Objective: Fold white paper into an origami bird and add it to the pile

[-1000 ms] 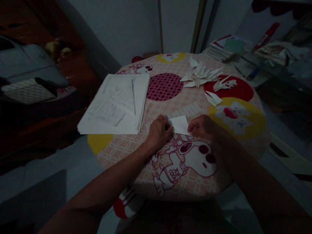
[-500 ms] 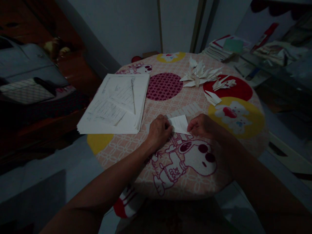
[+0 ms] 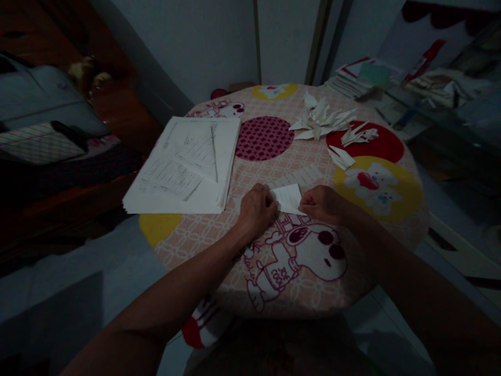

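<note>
Fingers of the left hand (image 3: 255, 211) curl over the left end of a small folded paper (image 3: 287, 198) on the tablecloth (image 3: 195, 243); whether they pinch or only press, I cannot tell. Those of the right hand (image 3: 321, 203) bunch together at its right edge, any grip hidden. The step looks like lining up or creasing a fold; the next move seems to call for a steady left hand. Beyond lie a paper stack (image 3: 221, 193), left, and folded shapes (image 3: 321, 120), right.
</note>
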